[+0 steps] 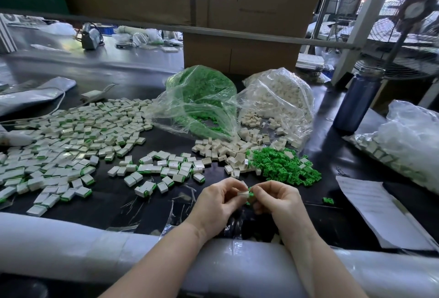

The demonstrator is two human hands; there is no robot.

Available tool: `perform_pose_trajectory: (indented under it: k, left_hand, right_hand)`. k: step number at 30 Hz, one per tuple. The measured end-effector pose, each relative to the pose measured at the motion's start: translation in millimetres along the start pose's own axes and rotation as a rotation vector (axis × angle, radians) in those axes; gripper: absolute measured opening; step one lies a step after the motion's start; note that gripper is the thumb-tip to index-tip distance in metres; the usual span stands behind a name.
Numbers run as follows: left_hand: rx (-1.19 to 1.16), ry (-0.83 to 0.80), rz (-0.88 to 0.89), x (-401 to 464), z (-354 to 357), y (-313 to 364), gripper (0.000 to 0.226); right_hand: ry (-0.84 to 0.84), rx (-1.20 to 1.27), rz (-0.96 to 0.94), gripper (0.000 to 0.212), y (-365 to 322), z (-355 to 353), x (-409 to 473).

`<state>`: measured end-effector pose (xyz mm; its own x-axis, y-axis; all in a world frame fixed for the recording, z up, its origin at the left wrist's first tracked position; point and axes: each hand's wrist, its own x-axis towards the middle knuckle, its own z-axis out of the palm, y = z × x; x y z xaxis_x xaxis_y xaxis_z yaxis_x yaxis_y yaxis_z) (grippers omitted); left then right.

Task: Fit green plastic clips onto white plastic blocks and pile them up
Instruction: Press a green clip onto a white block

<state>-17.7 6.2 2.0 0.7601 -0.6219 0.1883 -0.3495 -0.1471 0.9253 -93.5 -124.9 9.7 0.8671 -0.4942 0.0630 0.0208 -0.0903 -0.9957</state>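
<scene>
On the dark worktop, far left, lies a wide spread of finished blocks, white with green edges; a smaller scatter of them sits nearer the middle; behind, a clear bag of green clips lies open beside a clear bag of white blocks, loose white blocks spilling before them. Low in the middle, the left hand pinches a white block in curled fingers; touching it, a green clip is pinched by the right hand, its fingers curled too. Just beyond the right hand is a loose clip heap; one stray clip lies beside a paper sheet; a blue bottle stands behind.
</scene>
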Motion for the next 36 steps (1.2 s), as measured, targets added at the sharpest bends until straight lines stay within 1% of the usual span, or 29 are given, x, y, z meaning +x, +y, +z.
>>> perform_pose_trajectory:
  k: [2, 5, 9, 17, 22, 25, 31, 36]
  left_hand:
    - [-0.008, 0.009, -0.001, 0.6, -0.4, -0.3, 0.009]
    - [-0.018, 0.013, -0.025, 2.5, -3.2, -1.4, 0.008]
    - [-0.078, -0.024, -0.074, 2.7, -4.5, -2.0, 0.013]
    - [0.005, -0.049, -0.089, 2.3, -5.1, -4.1, 0.011]
    - [0.097, -0.062, -0.051, 1.6, -3.8, -2.5, 0.014]
    - [0.119, -0.056, -0.048, 1.2, -4.0, -1.9, 0.015]
    - [0.155, -0.089, -0.024, -0.3, -4.5, -0.7, 0.012]
    - [0.187, -0.085, -0.008, 0.8, -4.5, 0.3, 0.011]
  right_hand:
    - [-0.02, 0.036, 0.005, 0.009, -1.4, -0.5, -1.3]
    - [-0.043, -0.01, -0.01, 0.012, -2.7, 2.2, -2.2]
    - [-0.018, -0.051, 0.007, 0.013, -1.7, 7.3, -1.6]
    - [-0.064, -0.093, 0.025, 0.014, -1.9, 7.6, -3.3]
    - [-0.042, -0.16, 0.034, 0.017, -0.9, 7.1, -2.0]
    - [-0.058, -0.182, 0.035, 0.02, -1.6, 7.1, -2.0]
    - [-0.107, -0.181, 0.056, 0.022, -3.0, 5.6, -2.2]
    - [-0.12, -0.174, 0.068, 0.022, -3.5, 5.6, -1.7]
